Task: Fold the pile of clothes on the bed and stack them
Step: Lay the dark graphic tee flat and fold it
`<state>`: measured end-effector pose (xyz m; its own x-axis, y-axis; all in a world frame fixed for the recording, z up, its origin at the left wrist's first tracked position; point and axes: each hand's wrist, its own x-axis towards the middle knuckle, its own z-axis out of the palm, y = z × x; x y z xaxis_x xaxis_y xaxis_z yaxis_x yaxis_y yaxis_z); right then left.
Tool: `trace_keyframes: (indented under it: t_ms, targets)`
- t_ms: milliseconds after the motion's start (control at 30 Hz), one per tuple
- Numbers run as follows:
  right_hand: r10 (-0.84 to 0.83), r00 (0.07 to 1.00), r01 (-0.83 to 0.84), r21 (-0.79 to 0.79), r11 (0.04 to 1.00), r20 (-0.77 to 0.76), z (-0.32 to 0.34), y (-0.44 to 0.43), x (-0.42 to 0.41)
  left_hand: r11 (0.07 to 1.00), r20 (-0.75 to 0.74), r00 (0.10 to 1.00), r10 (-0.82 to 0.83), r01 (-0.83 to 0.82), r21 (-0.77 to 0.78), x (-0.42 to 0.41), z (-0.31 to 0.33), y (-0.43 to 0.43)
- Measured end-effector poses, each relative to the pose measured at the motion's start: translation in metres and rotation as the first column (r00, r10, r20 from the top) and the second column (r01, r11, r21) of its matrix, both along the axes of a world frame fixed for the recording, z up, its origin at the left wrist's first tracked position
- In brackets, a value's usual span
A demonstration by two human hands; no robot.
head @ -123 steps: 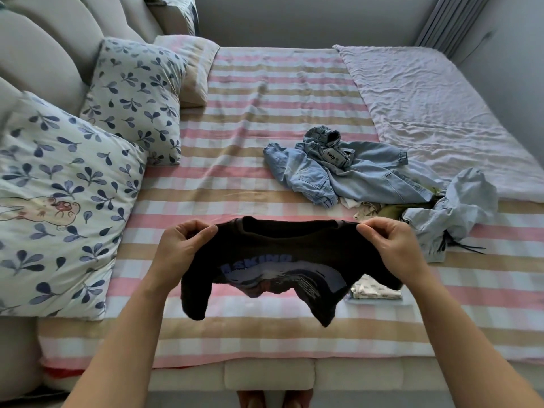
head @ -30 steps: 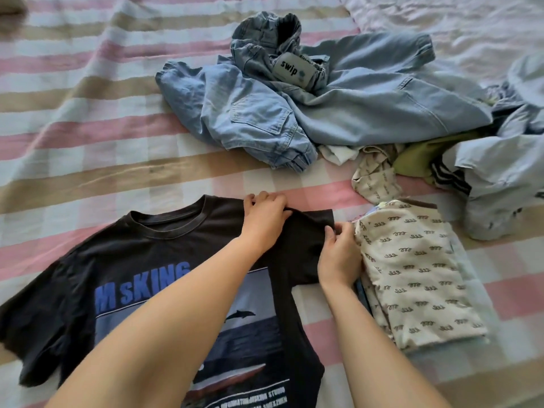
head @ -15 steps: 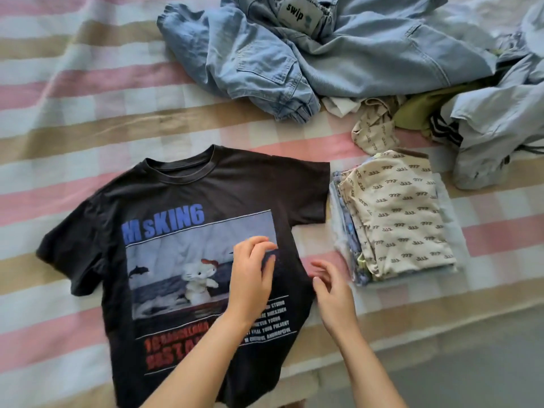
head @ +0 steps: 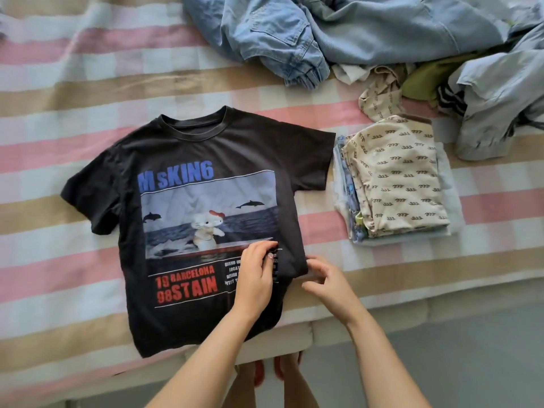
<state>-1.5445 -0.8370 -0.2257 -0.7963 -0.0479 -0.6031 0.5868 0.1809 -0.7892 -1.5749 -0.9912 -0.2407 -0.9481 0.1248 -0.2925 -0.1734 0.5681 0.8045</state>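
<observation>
1. No baskets or boxes here; the bed (head: pixel 59 148), under a pink, tan and white striped sheet, carries everything.
2. The stack (head: pixel 397 184) of folded clothes sits right of centre. A cream piece with small dark squiggles is on top, with blue-patterned and pale layers showing beneath its left and near edges.
3. The unfolded pile (head: pixel 397 33) lies at the far right: pale denim, an olive piece, something dark with stripes, and a crumpled cream piece reaching toward the stack.
4. The shirt (head: pixel 206 201), black, lies flat and print up in the middle of the bed, its right sleeve just beside the stack.
5. Its long axis runs far to near. The collar points away and the hem hangs over the bed's near edge. The sleeves spread left and right.
6. The left hand (head: pixel 256 278) rests on the shirt's lower right part, fingers curled, pinching fabric beside the small print.
7. The right hand (head: pixel 326 281) is at the shirt's right side edge, fingers and thumb pinching a raised corner of the fabric.
</observation>
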Motion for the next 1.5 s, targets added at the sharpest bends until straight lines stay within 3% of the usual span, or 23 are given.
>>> trace_keyframes:
  t_ms: [100, 300, 533, 633, 767, 867, 933, 1000, 1033, 1100, 1200, 1267, 1400, 1500]
  targets:
    - [-0.003, 0.996, 0.005, 0.016, 1.000, -0.091, -0.001, -0.001, 0.006, 1.000, -0.026, 1.000, 0.002, -0.003, -0.011, 0.002, 0.001, 0.000]
    - [-0.207, 0.968, 0.201, -0.056, 0.978, -0.140, -0.003, 0.000, 0.011, 0.995, -0.069, 0.997, -0.031, 0.025, -0.098, 0.006, 0.002, 0.008]
    - [-0.160, 0.983, 0.172, -0.152, 0.973, 0.085, -0.008, 0.014, 0.039, 0.977, -0.042, 0.983, -0.178, 0.171, -0.130, 0.020, -0.001, 0.017]
    - [-0.140, 0.976, 0.154, -0.074, 0.985, 0.169, -0.017, 0.018, 0.064, 0.970, -0.041, 0.973, -0.225, 0.220, -0.106, 0.031, -0.003, 0.020]
    - [-0.377, 0.904, 0.378, 0.034, 0.925, 0.204, -0.031, 0.022, 0.088, 0.957, -0.025, 0.960, -0.280, 0.277, -0.084, 0.045, -0.005, 0.028]
    - [-0.431, 0.881, 0.404, 0.163, 0.900, 0.195, -0.038, 0.019, 0.092, 0.945, -0.006, 0.949, -0.315, 0.313, -0.094, 0.049, -0.009, 0.032]
    - [-0.476, 0.874, 0.420, 0.335, 0.843, 0.102, -0.038, 0.013, 0.090, 0.958, 0.007, 0.960, -0.281, 0.281, -0.049, 0.047, -0.009, 0.032]
    - [-0.488, 0.868, 0.469, 0.471, 0.747, -0.090, -0.029, 0.003, 0.083, 0.983, 0.029, 0.983, -0.181, 0.180, 0.027, 0.041, -0.005, 0.027]
    - [-0.454, 0.874, 0.477, 0.484, 0.733, -0.175, -0.024, -0.002, 0.077, 0.992, 0.029, 0.993, -0.117, 0.115, 0.053, 0.037, -0.002, 0.022]
    - [-0.337, 0.908, 0.416, 0.432, 0.800, -0.250, -0.013, -0.017, 0.061, 0.998, 0.007, 1.000, 0.013, -0.014, 0.065, 0.028, 0.003, 0.008]
    - [-0.171, 0.962, 0.229, 0.290, 0.929, -0.212, -0.003, -0.051, 0.028, 0.977, -0.010, 0.979, 0.205, -0.204, 0.066, 0.014, 0.006, -0.027]
    - [-0.042, 0.985, 0.083, 0.249, 0.965, -0.165, -0.001, -0.078, 0.004, 0.957, -0.009, 0.958, 0.286, -0.285, 0.048, 0.006, 0.006, -0.055]
    - [0.223, 0.971, -0.203, 0.208, 0.957, -0.080, -0.005, -0.142, -0.035, 0.888, -0.034, 0.889, 0.457, -0.458, -0.045, 0.000, 0.002, -0.122]
    - [0.366, 0.930, -0.352, 0.218, 0.910, -0.027, -0.011, -0.191, -0.047, 0.782, -0.021, 0.794, 0.607, -0.602, -0.164, 0.016, -0.005, -0.176]
